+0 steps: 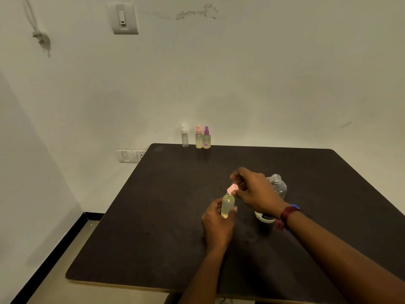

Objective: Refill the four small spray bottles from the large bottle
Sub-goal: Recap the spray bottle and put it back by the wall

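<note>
The left hand (pixel 217 224) grips a small bottle (pixel 228 206) of yellowish liquid, held mid-desk (pixel 153 216). The right hand (pixel 254 191) pinches its pink spray cap (pixel 232 189) — tilted at the neck. The uncapped large bottle (pixel 278 185) stands just right; three spray bottles (pixel 198 138) line the far edge.

A dark worktop (pixel 175 216) stands before me against a pale wall (pixel 263 73). High up sits a switch plate (pixel 124 18), with a knotted cord (pixel 39 38) hanging to its left and dark smudges (pixel 197 13) to its right. A double socket (pixel 131 155) shows beside the worktop's far left corner. Black skirting (pixel 57 251) edges the floor (pixel 76 290).
</note>
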